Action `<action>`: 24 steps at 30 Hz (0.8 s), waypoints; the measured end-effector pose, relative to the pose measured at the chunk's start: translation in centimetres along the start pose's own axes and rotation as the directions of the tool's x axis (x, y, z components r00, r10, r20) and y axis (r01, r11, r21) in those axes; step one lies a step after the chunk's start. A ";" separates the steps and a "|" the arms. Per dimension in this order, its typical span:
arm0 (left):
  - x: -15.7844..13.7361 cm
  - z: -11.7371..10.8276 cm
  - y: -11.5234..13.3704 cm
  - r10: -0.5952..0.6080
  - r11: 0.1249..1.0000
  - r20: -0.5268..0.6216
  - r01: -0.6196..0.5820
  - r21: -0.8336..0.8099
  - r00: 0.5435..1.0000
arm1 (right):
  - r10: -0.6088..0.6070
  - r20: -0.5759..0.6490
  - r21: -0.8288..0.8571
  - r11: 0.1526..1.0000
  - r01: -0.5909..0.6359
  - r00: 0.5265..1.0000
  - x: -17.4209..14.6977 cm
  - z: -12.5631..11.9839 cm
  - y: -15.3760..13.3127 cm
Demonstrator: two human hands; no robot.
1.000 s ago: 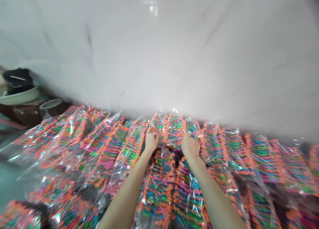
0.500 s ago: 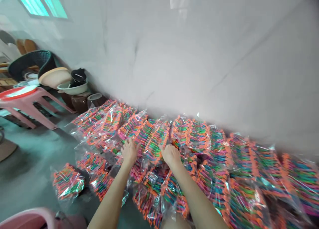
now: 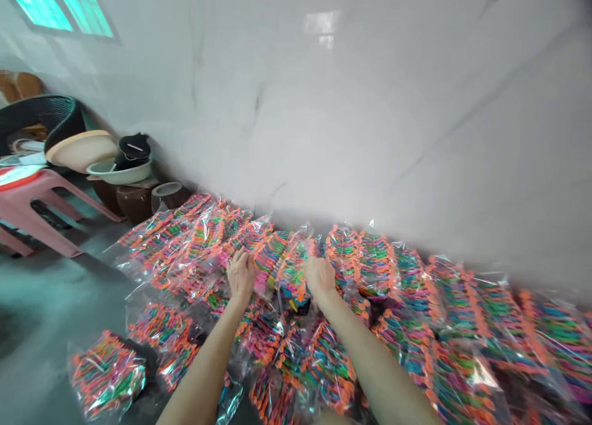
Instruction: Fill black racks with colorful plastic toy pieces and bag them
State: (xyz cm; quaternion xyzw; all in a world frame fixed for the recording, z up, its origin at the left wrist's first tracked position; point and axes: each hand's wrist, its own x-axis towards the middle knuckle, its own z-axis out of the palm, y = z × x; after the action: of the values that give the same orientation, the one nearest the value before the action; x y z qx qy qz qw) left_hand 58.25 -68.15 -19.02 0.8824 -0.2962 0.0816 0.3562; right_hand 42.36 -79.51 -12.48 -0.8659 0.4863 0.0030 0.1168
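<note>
Clear plastic bags packed with rows of thin coloured sticks with orange ends lie in a wide spread along the wall; what the pieces are I cannot make out. Between my hands is one such bag, its near end raised a little off the bags below. My right hand is closed on its right edge, the fingertips hidden behind the wrist side. My left hand has its fingers curled at the left side of the neighbouring row, against the plastic; its grip is partly hidden.
A bag lies apart on the floor at the front left. Further left are a pink stool, a pale basin, brown pots and a dark woven chair. The marbled wall rises right behind the bags.
My right hand has moved up slightly and closed on the bag's edge, and that bag's near end has risen. My left fingers have drawn together. The view has shifted a little right.
</note>
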 end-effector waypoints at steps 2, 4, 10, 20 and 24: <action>1.9 0.7 0.6 0.001 0.996 -0.056 -0.006 -0.089 0.998 | 0.006 -0.043 -0.012 1.000 -0.007 0.999 2.2 -1.3 -0.2; 3.8 1.4 1.6 0.009 0.985 -0.109 -0.027 -0.169 0.994 | 0.007 -0.117 -0.015 1.000 -0.009 0.993 4.3 -2.5 0.0; 8.1 5.3 4.7 -0.026 0.944 -0.238 -0.054 -0.325 0.971 | 0.095 -0.253 0.034 0.995 -0.089 0.963 8.2 -3.0 2.3; 7.8 14.6 5.8 0.008 0.926 -0.093 -0.043 -0.376 0.996 | 0.066 -0.202 0.067 0.996 -0.054 0.977 7.9 1.3 5.1; 7.4 14.1 6.8 0.094 0.942 -0.015 -0.093 -0.324 0.995 | -0.103 -0.408 0.160 0.970 0.182 0.907 3.8 1.4 4.2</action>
State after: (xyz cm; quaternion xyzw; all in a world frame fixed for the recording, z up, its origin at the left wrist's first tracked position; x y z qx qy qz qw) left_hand 59.39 -84.98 -22.75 0.7969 -0.3472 0.0485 0.4920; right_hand 40.98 -84.50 -15.12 -0.8661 0.4332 -0.2286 0.0996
